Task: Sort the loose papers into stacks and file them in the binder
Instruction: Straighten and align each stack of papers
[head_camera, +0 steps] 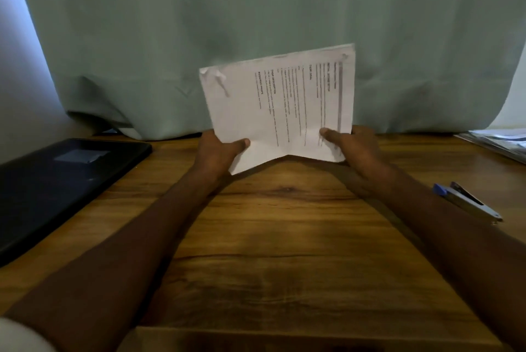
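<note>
A thin bundle of printed white papers point(280, 103) stands nearly upright above the far middle of the wooden table point(284, 237), its text turned sideways and its top left corner creased. My left hand point(217, 152) grips the bundle's lower left edge, thumb on the front. My right hand point(354, 149) grips the lower right edge the same way. A dark closed binder point(57, 183) lies flat at the left of the table, apart from both hands.
A blue and silver stapler point(466, 200) lies at the right, beside my right forearm. More papers point(501, 142) sit at the far right edge. A green curtain point(256, 24) hangs right behind the table.
</note>
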